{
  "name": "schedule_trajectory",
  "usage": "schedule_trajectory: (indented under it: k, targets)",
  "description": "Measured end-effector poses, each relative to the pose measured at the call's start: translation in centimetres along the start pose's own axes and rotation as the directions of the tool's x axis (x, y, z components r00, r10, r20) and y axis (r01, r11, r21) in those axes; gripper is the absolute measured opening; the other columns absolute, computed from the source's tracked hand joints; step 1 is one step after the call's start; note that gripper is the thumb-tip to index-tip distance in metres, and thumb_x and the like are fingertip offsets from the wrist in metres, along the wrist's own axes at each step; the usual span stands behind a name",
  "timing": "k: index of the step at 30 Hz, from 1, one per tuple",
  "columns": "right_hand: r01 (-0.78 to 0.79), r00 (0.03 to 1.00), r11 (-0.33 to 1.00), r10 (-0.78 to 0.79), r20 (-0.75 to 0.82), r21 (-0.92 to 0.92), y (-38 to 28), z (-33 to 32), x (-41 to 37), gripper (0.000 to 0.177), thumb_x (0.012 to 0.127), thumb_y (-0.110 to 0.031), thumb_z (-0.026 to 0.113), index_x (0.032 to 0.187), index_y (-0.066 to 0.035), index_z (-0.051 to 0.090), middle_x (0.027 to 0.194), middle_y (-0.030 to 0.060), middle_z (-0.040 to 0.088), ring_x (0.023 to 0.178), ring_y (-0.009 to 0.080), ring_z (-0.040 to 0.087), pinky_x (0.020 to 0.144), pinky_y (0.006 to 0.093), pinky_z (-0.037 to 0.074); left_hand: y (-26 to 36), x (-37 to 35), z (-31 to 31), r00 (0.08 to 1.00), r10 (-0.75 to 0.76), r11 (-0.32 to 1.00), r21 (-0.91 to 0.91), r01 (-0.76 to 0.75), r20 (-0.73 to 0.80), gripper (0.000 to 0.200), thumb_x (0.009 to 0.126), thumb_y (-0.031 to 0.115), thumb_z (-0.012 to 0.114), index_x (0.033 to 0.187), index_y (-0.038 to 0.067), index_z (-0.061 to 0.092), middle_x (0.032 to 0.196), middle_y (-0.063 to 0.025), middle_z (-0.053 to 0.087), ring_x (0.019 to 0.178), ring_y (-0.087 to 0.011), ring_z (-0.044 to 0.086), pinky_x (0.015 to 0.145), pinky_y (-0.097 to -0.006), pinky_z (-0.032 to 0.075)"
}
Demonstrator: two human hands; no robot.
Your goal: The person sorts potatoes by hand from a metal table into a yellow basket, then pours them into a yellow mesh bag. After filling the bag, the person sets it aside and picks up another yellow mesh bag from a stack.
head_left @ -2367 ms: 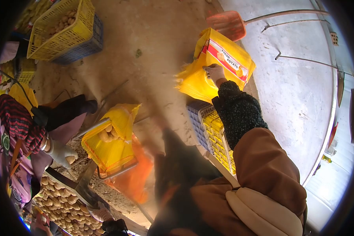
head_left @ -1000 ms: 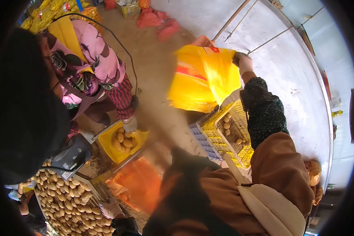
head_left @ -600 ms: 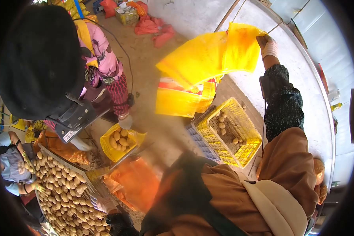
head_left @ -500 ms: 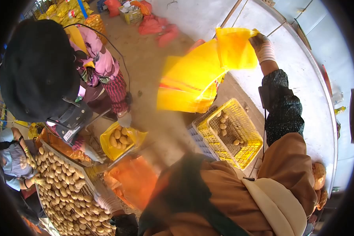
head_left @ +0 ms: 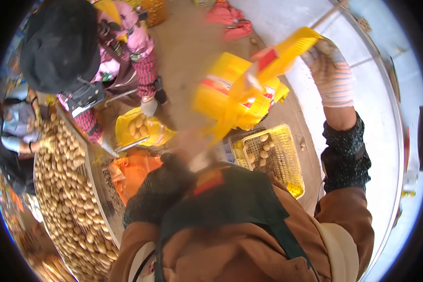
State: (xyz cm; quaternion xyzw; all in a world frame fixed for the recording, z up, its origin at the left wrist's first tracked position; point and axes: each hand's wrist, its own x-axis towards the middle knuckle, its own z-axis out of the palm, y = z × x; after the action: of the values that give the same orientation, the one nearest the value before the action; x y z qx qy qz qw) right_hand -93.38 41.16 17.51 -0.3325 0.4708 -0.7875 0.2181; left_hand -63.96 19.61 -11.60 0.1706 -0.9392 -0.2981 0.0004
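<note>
No words or numbers can be read. The yellow sacks [head_left: 232, 63] have red and white bands [head_left: 216, 83], but these are too blurry to make out any letters.

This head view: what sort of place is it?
Probably a potato packing shed: a heap of brown oval potatoes, an open yellow sack containing some, and a yellow rectangular plastic crate holding a few.

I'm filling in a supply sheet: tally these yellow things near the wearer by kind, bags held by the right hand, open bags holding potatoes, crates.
Yellow bag held by the right hand: 1
Open yellow bag with potatoes: 1
Yellow crate: 1
Total: 3
</note>
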Motion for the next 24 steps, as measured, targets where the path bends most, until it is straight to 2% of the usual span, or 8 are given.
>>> schedule_trajectory:
  k: [2,3,5,9,11,16,20,24]
  targets:
    - [0.049,0.998,0.998,-0.050,0.033,0.041,0.9,-1.7,0.4,0.033,0.098,-0.020,0.061,0.122,0.004,0.061,0.123,0.0159,0.067,0.118,0.0277,0.063,0.105,0.0421,0.051,-0.5,-0.3,2.0,0.999,-0.040,0.965,-0.261,0.031,-0.032,0.036,0.089,0.028,0.070,0.118,0.005,0.070,0.107,-0.0218,0.071,0.099,-0.0319,0.068,0.084,-0.0428,0.054]
    - [0.023,0.999,0.952,-0.010,0.044,-0.306,2.3,-3.2,0.4,0.029,0.097,-0.017,0.062,0.119,0.003,0.062,0.121,0.0152,0.067,0.115,0.0272,0.064,0.103,0.0418,0.052,-0.8,-1.2,2.1,0.997,0.027,0.977,-0.209,-0.043,-0.079,0.036,0.091,0.026,0.069,0.120,0.004,0.068,0.109,-0.0212,0.071,0.100,-0.0315,0.068,0.084,-0.0416,0.055]
    - [0.017,0.999,0.521,0.028,0.037,-0.854,4.6,-3.8,-0.4,0.022,0.096,-0.010,0.064,0.115,0.001,0.064,0.116,0.0139,0.067,0.108,0.0260,0.066,0.097,0.0412,0.055,-0.5,-2.1,1.2,0.991,0.057,0.959,-0.270,-0.087,-0.117,0.036,0.093,0.022,0.066,0.123,0.002,0.066,0.112,-0.0198,0.070,0.101,-0.0308,0.068,0.086,-0.0398,0.055]
    - [0.014,0.971,0.534,0.196,0.140,-0.845,14.2,0.0,-7.5,0.065,0.084,-0.023,0.080,0.138,-0.004,0.049,0.125,0.0141,0.059,0.110,0.0207,0.058,0.091,0.0349,0.052,-1.3,-1.8,0.3,0.981,-0.195,0.554,-0.824,0.121,0.013,0.035,0.096,0.017,0.061,0.126,-0.001,0.062,0.116,-0.0158,0.070,0.103,-0.0305,0.068,0.093,-0.0402,0.055]
    - [-0.285,0.804,0.678,0.554,0.215,-0.677,13.8,5.8,-10.0,0.080,0.078,-0.030,0.085,0.141,-0.001,0.046,0.129,0.0218,0.057,0.116,0.0347,0.057,0.101,0.0407,0.049,-3.5,-0.6,0.7,0.992,-0.054,0.624,-0.780,-0.052,-0.110,0.032,0.098,0.015,0.056,0.125,-0.001,0.061,0.117,-0.0152,0.070,0.105,-0.0317,0.068,0.095,-0.0433,0.055]
    - [-0.049,0.699,0.459,0.650,0.298,-0.887,16.3,10.9,-13.2,0.100,0.071,-0.037,0.088,0.145,0.006,0.037,0.139,0.0322,0.046,0.131,0.0447,0.048,0.111,0.0471,0.041,-6.6,2.3,0.3,0.953,0.141,0.870,-0.425,-0.248,-0.267,0.027,0.102,0.013,0.047,0.121,0.001,0.061,0.117,-0.0166,0.069,0.107,-0.0354,0.067,0.094,-0.0505,0.056]
    - [-0.157,0.741,0.350,0.660,0.125,-0.923,17.0,11.6,-11.8,0.094,0.075,-0.037,0.084,0.145,0.005,0.036,0.137,0.0314,0.046,0.128,0.0458,0.047,0.109,0.0470,0.042,-11.3,3.5,2.5,0.979,-0.032,0.864,-0.498,-0.075,-0.203,0.026,0.103,0.015,0.046,0.121,0.001,0.059,0.116,-0.0170,0.068,0.108,-0.0366,0.067,0.095,-0.0523,0.056]
    - [0.022,0.871,0.444,0.432,0.235,-0.896,17.8,14.5,-13.2,0.086,0.077,-0.037,0.082,0.140,0.005,0.041,0.134,0.0296,0.048,0.125,0.0443,0.049,0.106,0.0472,0.044,-13.2,2.1,4.1,0.946,-0.226,0.763,-0.646,0.024,-0.231,0.027,0.103,0.015,0.047,0.123,0.000,0.058,0.119,-0.0168,0.067,0.108,-0.0359,0.067,0.096,-0.0507,0.055]
